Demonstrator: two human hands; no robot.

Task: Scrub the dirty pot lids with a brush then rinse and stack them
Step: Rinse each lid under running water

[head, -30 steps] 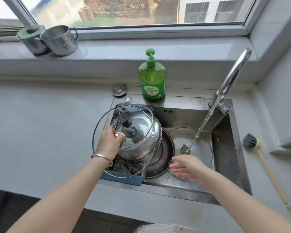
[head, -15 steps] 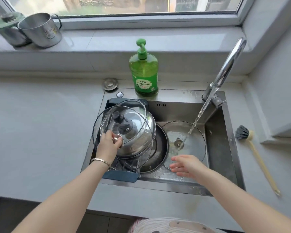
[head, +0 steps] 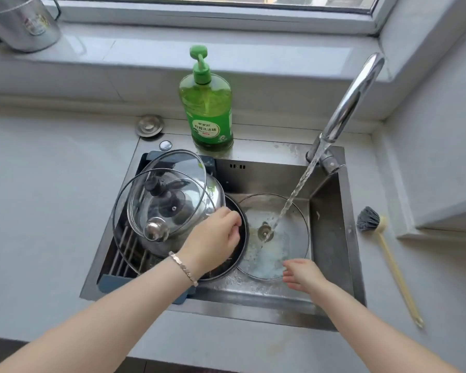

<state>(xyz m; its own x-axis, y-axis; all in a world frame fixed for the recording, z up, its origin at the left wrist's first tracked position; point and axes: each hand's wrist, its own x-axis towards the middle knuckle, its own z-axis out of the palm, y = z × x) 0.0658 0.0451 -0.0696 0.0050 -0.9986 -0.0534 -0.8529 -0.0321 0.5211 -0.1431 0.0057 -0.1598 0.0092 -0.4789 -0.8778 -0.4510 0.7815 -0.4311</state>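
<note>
A glass lid (head: 291, 246) lies in the sink (head: 331, 238) under the running water. My right hand (head: 301, 274) hovers at its near rim with relaxed, spread fingers and holds nothing. My left hand (head: 215, 238) reaches over a dark-rimmed lid (head: 244, 249), with its bent fingertips at the rim. On the rack (head: 127, 251) to the left lean a large glass lid with a metal knob (head: 155, 231), a smaller glass lid with a black knob (head: 172, 168) and a steel lid (head: 214, 193). The brush (head: 371, 219) lies on the counter to the right of the sink.
The faucet (head: 347, 103) pours water into the sink's middle. A green soap bottle (head: 207, 103) stands behind the sink, with a metal stopper (head: 149, 126) to its left. A metal mug (head: 22, 22) sits on the window sill at far left.
My left hand let go of the metal knob of the large glass lid and moved right to the dark-rimmed lid. My right hand stayed by the lid in the sink.
</note>
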